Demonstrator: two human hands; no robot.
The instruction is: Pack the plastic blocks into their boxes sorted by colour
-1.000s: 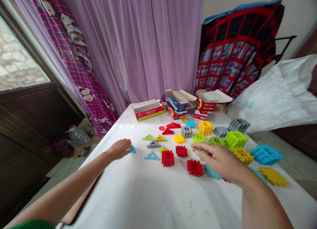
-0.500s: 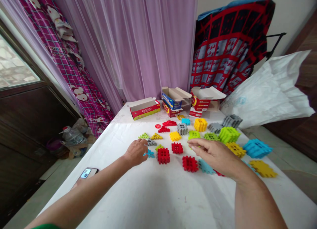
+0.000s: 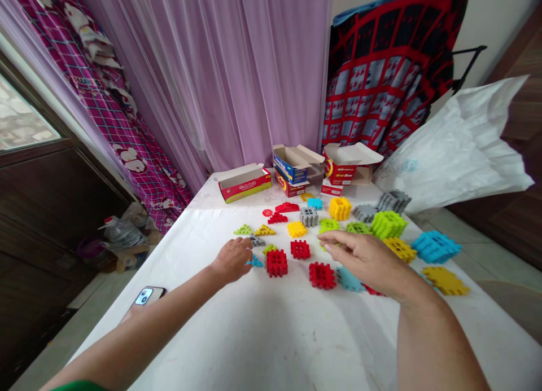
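Observation:
My left hand rests on the white table with its fingers curled on a small blue triangle piece, just left of a red grid block. My right hand hovers over the middle of the spread. Its fingers are pressed together in a pinch, and a bit of lime-green piece shows under the fingertips. Two more red blocks lie between the hands. A light blue flat piece lies under my right wrist.
Several blocks spread to the right: lime, grey, yellow, blue. Open cardboard boxes stand at the far edge. A phone lies at the left edge, and a white bag is on the right.
My left hand slid right with the blue triangle, up beside the red block. The phone came into view. My right hand stayed over the pieces.

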